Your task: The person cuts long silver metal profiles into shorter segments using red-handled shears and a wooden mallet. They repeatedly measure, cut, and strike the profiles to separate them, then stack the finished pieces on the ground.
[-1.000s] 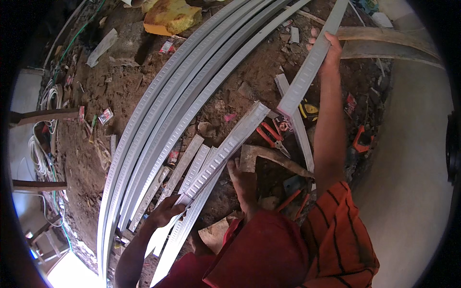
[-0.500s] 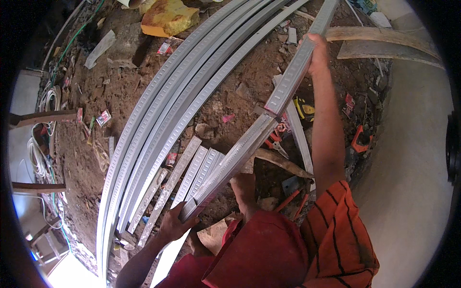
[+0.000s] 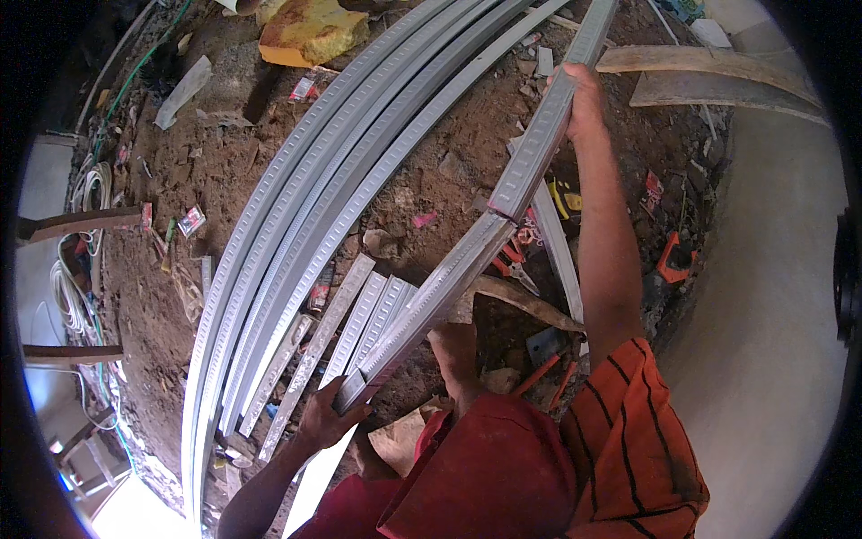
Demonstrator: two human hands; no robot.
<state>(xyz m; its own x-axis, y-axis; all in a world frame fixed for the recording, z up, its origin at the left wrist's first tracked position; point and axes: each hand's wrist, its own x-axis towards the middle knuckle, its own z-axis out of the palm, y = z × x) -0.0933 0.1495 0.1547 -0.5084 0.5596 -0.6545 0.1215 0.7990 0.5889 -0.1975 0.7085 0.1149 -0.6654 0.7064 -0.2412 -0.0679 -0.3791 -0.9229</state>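
A long silver metal channel (image 3: 543,135) with a stamped pattern runs diagonally from the top right toward me. My right hand (image 3: 586,103) is closed around its far part. At its near end it meets a second metal channel (image 3: 431,287), whose open, lipped side shows; the two appear to overlap. The lower end of this nearer channel is gripped by my left hand (image 3: 328,418), thumb and fingers at its edges. Under the joint lie orange-handled snips (image 3: 514,262). Short metal offcuts (image 3: 359,323) lie beside the nearer channel, close to my left hand.
Several long metal channels (image 3: 296,198) lie across the dirt floor to the left. A yellow-and-black tool (image 3: 566,198), an orange-and-black tool (image 3: 675,260) and orange handles (image 3: 539,377) lie to the right. Curved boards (image 3: 709,63) lean by the pale wall (image 3: 763,314). A yellow block (image 3: 314,31) sits at the back.
The far channel and my right hand have shifted slightly left. My left hand stays nearly in place at the lower end.
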